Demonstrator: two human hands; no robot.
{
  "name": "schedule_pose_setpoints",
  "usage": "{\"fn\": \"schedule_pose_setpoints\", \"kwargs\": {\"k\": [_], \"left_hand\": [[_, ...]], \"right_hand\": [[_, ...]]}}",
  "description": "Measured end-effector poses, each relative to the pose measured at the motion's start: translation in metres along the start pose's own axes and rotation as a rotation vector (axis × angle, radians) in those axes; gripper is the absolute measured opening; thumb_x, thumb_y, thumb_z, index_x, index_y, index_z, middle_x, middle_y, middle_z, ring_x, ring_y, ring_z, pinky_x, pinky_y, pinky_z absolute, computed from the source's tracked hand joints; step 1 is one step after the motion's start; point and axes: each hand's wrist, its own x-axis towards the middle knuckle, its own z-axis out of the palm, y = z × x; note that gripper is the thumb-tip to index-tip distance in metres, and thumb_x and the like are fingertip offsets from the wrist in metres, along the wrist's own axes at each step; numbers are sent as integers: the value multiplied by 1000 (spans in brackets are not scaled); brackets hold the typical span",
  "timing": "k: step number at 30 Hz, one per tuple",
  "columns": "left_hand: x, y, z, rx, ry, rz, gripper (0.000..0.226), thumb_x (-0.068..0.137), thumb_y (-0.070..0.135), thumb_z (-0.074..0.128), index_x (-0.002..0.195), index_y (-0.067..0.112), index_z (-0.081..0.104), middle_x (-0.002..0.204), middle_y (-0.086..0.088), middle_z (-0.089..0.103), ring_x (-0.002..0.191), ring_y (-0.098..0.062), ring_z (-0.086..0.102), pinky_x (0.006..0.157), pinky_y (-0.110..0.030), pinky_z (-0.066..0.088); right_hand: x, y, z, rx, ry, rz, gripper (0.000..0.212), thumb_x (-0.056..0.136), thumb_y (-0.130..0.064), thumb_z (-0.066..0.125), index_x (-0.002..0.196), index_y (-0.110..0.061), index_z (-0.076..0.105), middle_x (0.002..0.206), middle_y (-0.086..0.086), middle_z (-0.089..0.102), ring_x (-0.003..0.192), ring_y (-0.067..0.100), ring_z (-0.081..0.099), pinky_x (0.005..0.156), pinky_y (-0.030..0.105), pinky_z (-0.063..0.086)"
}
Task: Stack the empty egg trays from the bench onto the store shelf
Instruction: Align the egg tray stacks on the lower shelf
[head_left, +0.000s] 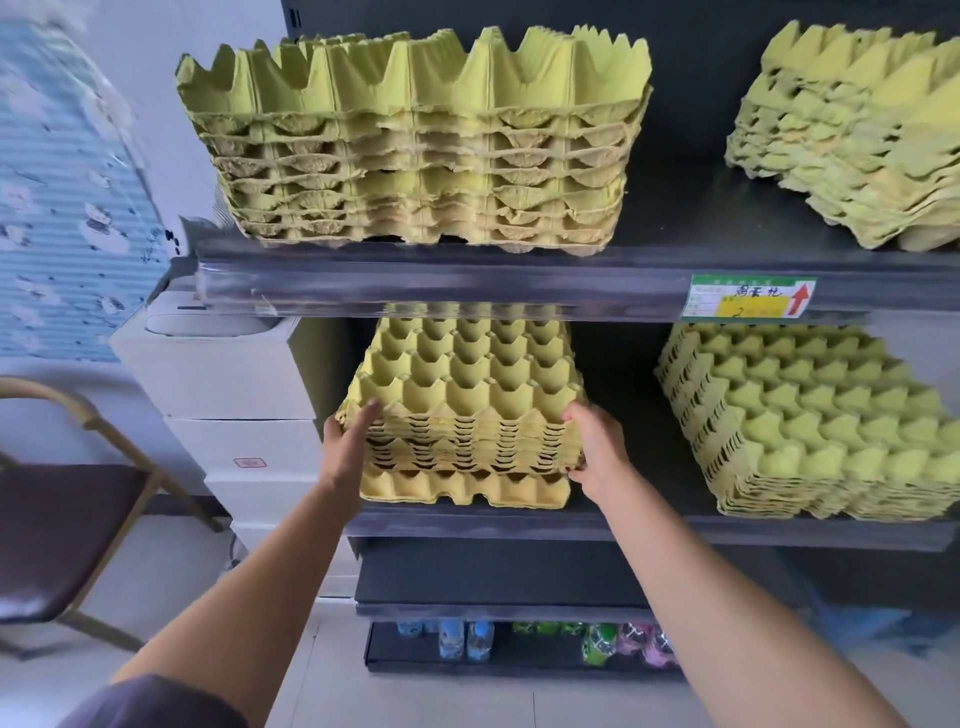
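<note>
**Forearms out, both hands at the tray stack**

Forearms lead up to my left hand (345, 447), fingers straight and laid along the left side of the stack of egg trays (467, 410). My right hand (597, 447) grips the right corner, thumb on top and fingers curled underneath. The stack sits at the front of the middle shelf (649, 527). I judge it to be moulded pulp: light, with rims that crush easily (hold the nested sides low down, never one loose lip).

The moulded-pulp egg trays (462, 395) were yellow-green, patterned with a grid of cups. The metal shelf (519, 525) was dark grey. Its paper label (748, 297) showed green, yellow and a red arrow (800, 303).
</note>
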Motion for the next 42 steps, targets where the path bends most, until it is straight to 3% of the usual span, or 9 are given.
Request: {"fn": "schedule_pose_setpoints", "kwargs": {"k": [6,10,15,22,27,30,35,39,42], "left_hand": [[1,-16,3,-28,55,50,62,85,50,58,132,16,36,139,-7,43,122,-22,42,103,-40,31],[0,-17,4,-30,62,-2,67,79,53,60,130,18,35,137,-6,41,122,-27,39,107,-52,30],[-11,-16,4,-53,34,12,86,63,56,60,135,17,33,138,-8,44,126,-28,42,108,-51,32],[-16,-25,13,66,18,-33,84,79,64,55,145,28,18,151,-9,22,135,-32,29,108,-58,28],[-15,-20,15,99,24,-101,87,77,69,52,146,34,12,154,-6,14,136,-34,26,105,-62,27],[-16,-16,14,17,5,-129,77,78,60,59,140,30,24,150,-6,24,130,-36,34,96,-56,40],[-12,-4,13,-108,34,-114,49,78,37,61,119,23,40,133,-7,40,117,-31,47,82,-45,47],[-9,-3,10,-171,1,-80,40,82,33,57,117,21,42,123,-5,50,115,-34,51,79,-42,47],[-10,1,12,-226,-18,-48,33,84,32,56,114,23,44,109,2,54,114,-33,53,73,-37,46]], "right_hand": [[-7,21,3,20,8,-61,29,73,-28,57,101,-23,61,103,9,65,101,29,59,90,45,47],[-7,21,-3,51,-22,-35,17,75,-21,57,90,-26,65,96,5,66,93,25,60,84,43,48],[-8,18,-12,47,-25,-54,16,76,-20,58,84,-31,65,91,1,66,90,24,60,68,35,45],[-5,28,-18,7,-5,-2,12,81,-33,55,93,-35,56,108,2,62,99,23,56,90,47,43],[-3,28,-16,37,-18,70,36,82,-41,57,116,-35,47,121,3,53,106,30,50,93,58,37],[-1,28,-21,93,-59,152,53,79,-49,63,128,-34,47,127,4,49,118,34,45,98,62,36],[-3,22,-16,118,-61,112,31,80,-24,56,108,-11,55,134,20,49,119,43,49,96,58,44],[-18,33,-8,244,-7,36,21,77,-18,56,95,-28,59,119,11,55,111,35,51,94,60,43],[-29,40,-2,329,30,-5,26,74,-18,55,93,-34,59,107,3,60,104,26,55,88,52,44]]}}
